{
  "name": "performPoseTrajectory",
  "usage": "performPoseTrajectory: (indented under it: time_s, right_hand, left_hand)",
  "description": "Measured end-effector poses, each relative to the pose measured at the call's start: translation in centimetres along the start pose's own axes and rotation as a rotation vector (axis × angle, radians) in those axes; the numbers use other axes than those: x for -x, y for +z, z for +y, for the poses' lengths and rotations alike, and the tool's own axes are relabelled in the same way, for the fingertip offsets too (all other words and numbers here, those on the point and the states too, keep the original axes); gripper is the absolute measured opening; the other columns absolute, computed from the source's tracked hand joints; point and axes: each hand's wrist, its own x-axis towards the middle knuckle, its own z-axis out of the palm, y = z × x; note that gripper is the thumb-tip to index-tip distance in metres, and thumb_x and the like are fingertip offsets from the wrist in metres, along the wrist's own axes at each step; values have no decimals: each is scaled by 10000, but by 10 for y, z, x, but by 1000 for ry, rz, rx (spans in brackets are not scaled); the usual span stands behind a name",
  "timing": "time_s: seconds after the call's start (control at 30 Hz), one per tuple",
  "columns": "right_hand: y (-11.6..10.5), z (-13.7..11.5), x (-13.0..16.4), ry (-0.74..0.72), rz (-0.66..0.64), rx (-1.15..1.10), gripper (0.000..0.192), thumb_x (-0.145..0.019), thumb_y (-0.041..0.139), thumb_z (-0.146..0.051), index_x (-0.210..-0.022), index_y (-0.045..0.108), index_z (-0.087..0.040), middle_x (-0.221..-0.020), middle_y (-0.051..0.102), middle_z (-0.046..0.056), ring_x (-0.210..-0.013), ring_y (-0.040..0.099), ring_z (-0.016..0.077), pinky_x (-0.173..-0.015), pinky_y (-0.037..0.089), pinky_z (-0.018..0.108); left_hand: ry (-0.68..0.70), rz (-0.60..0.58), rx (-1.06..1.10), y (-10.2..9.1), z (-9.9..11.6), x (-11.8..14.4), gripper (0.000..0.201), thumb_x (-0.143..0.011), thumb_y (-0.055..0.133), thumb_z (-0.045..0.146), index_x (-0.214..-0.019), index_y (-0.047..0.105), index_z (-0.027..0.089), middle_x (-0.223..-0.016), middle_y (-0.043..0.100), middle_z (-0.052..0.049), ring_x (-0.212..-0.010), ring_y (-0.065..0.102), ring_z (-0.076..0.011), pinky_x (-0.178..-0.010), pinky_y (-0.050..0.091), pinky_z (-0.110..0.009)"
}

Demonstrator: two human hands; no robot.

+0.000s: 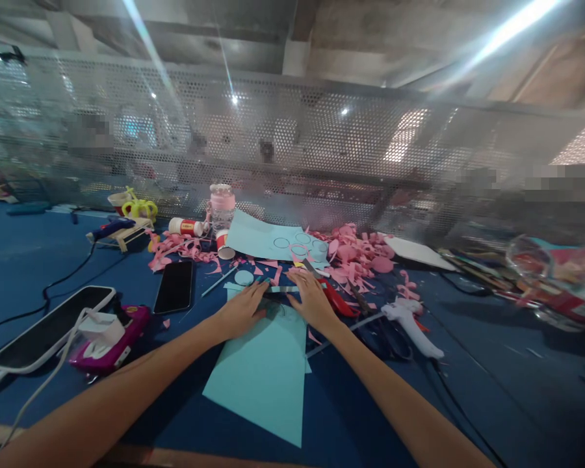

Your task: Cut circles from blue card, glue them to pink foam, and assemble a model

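A light blue sheet of paper [260, 374] lies on the table in front of me, with faint circle outlines near its far end. My left hand [244, 311] rests flat on the sheet's far left part, fingers stretched out. From the other side my right hand [312, 298] lies over its far right part, fingers extended and pointing inward. Between my fingertips runs a narrow pale strip [283, 289]; whether it is a ruler or folded paper I cannot tell. A small light blue disc [244, 278] sits just beyond my left hand.
Behind lie another blue sheet [268, 237] with drawn circles and pink paper scraps [355, 260]. To the right are red-handled scissors [338, 302] and a white glue gun [412, 325]. Phones [174, 287] and a purple power strip [112, 344] lie left. A perforated metal screen [292, 143] borders the back.
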Motion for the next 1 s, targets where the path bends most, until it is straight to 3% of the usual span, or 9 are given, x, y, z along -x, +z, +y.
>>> performPoseTrajectory:
  time_s: [0.2, 0.37, 0.5, 0.57, 0.7, 0.83, 0.93, 1.0]
  right_hand:
    - [2, -1, -2, -65, 32, -23, 399, -843, 368, -127, -1203, 541, -142, -1167, 595, 141, -1131, 501, 248, -990, 362, 476]
    - [-4, 1, -2, 8, 97, -126, 383, -872, 354, -175, -1196, 550, -114, -1166, 593, 154, -1132, 506, 241, -975, 396, 441]
    - [-14, -1, -1, 52, 185, -252, 380, -876, 361, -192, -1210, 539, -152, -1162, 594, 129, -1114, 518, 214, -963, 414, 409]
    - [-19, -5, 0, 55, 131, -284, 384, -870, 367, -174, -1216, 535, -179, -1163, 596, 117, -1108, 524, 210, -953, 417, 408]
    - [-27, -12, 4, 25, -143, -280, 353, -825, 438, -126, -1140, 597, -144, -1077, 639, 134, -1024, 575, 230, -901, 444, 390]
    - [-36, -14, 10, 55, -188, -266, 352, -847, 429, -156, -1160, 588, -154, -1044, 660, 128, -972, 606, 229, -853, 464, 372]
    - [-44, -13, 17, 91, -200, -256, 380, -864, 410, -187, -1217, 545, -149, -1092, 644, 136, -1015, 589, 240, -879, 446, 394]
    - [-47, -14, 24, 75, -234, -271, 404, -865, 404, -195, -1251, 512, -141, -1133, 622, 143, -1050, 573, 240, -902, 436, 401]
  left_hand:
    - [97, 45, 62, -2, 4, 1, 590, -827, 417, 143, -1378, 208, 141, -1439, 284, -157, -1342, 223, -222, -1049, 304, -397]
    - [65, 81, 59, 0, 6, -1, 634, -789, 455, 123, -1375, 214, 136, -1402, 340, -165, -1323, 267, -255, -1031, 332, -425]
    - [132, 128, 88, 4, 4, -2, 614, -791, 450, 111, -1364, 230, 133, -1366, 372, -174, -1292, 322, -254, -1037, 326, -430]
    - [155, 128, 109, 4, 4, -3, 602, -802, 447, 120, -1362, 229, 149, -1350, 387, -161, -1268, 358, -247, -1030, 340, -418]
    - [169, 95, 58, 2, 5, -7, 588, -802, 476, 130, -1344, 253, 169, -1271, 459, -137, -1194, 444, -238, -973, 401, -398]
    - [175, 107, -49, -10, 4, -10, 495, -824, 511, 206, -1287, 338, 170, -1206, 524, -121, -1148, 481, -229, -935, 423, -370]
    - [64, 182, -145, -26, -5, -15, 314, -863, 465, 258, -1160, 453, 156, -1156, 558, -117, -1098, 511, -219, -908, 426, -348]
    - [-136, 269, -275, -37, -15, -22, 256, -873, 441, 243, -1094, 478, 120, -1092, 572, -133, -1063, 521, -227, -899, 414, -354]
